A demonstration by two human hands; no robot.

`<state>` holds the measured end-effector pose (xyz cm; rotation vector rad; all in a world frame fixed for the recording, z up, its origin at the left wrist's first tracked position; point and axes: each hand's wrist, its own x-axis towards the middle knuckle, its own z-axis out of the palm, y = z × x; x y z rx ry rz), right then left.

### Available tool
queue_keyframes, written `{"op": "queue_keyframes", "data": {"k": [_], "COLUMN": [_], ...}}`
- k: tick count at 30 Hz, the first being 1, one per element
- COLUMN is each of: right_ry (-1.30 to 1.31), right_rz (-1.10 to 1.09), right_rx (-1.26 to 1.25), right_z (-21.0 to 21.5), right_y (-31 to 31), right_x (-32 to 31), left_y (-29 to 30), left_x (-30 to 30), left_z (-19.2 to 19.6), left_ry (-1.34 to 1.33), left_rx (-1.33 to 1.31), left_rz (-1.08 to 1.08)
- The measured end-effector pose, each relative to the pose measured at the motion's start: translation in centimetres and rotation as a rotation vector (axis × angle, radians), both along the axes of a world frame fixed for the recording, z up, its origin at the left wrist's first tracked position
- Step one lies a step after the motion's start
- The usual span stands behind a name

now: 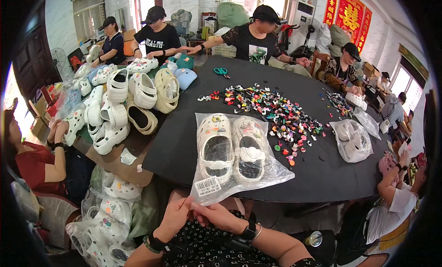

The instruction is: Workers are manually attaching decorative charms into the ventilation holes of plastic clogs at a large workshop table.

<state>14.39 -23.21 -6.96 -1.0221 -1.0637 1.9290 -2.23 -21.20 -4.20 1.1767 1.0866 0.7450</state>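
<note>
A clear plastic bag (269,180) lies on the black table, its near end hanging over the edge toward me. Inside it is a pair of white clogs (215,145) with small charms on the toes, side by side, and a white barcode label (208,186) shows at the near left corner. My left hand (175,217) is closed at the bag's near edge, thumb and fingers pinching the plastic. Close beside it, my right hand (223,218) has its fingers curled together at the same edge; the fingertips are partly hidden.
Loose colourful shoe charms (271,108) spread beyond the bag, with teal scissors (222,72) behind. White clogs (110,110) pile up at the left; bagged clogs (117,212) stand below them. Another bagged pair (352,140) lies at the right. A lidded cup (314,239) sits low right. Several co-workers surround the tables.
</note>
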Motion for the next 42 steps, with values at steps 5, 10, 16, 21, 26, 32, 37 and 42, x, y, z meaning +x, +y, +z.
{"op": "queue_keyframes", "data": {"k": [5, 10, 16, 21, 26, 32, 37, 42], "right_ry": [0.053, 0.014, -0.035, 0.063, 0.175, 0.314, 0.195, -0.101], "right_rz": [-0.085, -0.124, -0.056, -0.208, -0.513, -0.814, -1.074, -0.992], "right_rx": [0.015, 0.047, 0.128, 0.083, -0.226, -0.133, 0.055, 0.146], "right_z": [-0.4, 0.0, 0.2, 0.7, 1.7, 0.6, 2.2, 3.2], "right_y": [0.1, -0.2, 0.0, -0.3, -0.6, -2.6, -4.7, -6.0], "right_x": [-0.5, 0.0, 0.1, 0.7, 4.3, 13.6, 19.7, 19.0], "left_y": [0.2, 0.1, 0.8, 0.7, 1.6, 2.5, 3.2, 4.0], "left_x": [0.0, 0.6, 0.8, 0.7, -0.9, -2.0, -1.8, -1.5], "left_z": [-0.3, 0.1, 0.4, -0.2, -0.1, 0.9, 1.3, 2.0], "left_ry": [-0.06, -0.104, 0.035, 0.019, -0.005, -0.075, 0.051, 0.518], "left_rx": [-0.072, -0.085, -0.013, 0.052, 0.072, -0.031, 0.002, 0.52], "left_rz": [0.035, 0.023, -0.013, -0.029, -0.012, 0.022, -0.047, 0.017]}}
